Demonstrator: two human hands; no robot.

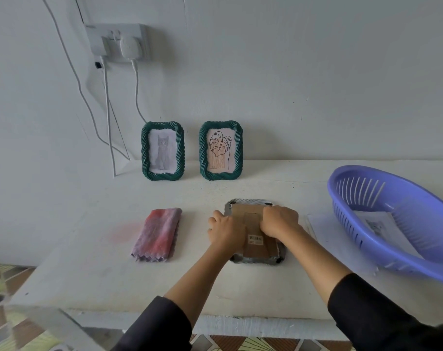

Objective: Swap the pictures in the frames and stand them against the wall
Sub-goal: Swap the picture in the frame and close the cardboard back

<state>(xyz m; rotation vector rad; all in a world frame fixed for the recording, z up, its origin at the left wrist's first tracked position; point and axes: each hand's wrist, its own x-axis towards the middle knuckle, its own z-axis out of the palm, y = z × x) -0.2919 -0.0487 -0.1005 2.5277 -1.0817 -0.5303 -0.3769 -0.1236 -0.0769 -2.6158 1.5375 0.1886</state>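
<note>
Looking from the head camera, several parts are hidden: the fingertips of both hands are covered by the hands themselves, the picture side of the face-down frame (253, 259) cannot be seen, and the purple basket (392, 224) is cut by the picture edge at 3 o'clock. The sheets of paper (376, 224) under and inside the basket are too blurred to read. The face-down frame lies flat on the white table (88, 274), directly under both hands, with its cardboard back (259, 249) upward. The left hand (225, 231) sits at 9 o'clock of this frame, with fingers curled over its left edge and holding it. The right hand (278, 221) sits at about 1 o'clock on the cardboard back, fingers bent down onto it; I cannot tell if it pinches something or only presses. Both forearms come from 6 o'clock, in dark sleeves. At 12 o'clock from the hands, the cat frame (163, 150) and the leaf frame (220, 150) stand upright against the wall, near each other but apart. A folded cloth (155, 234) lies at 9 o'clock, apart from the left hand.
</note>
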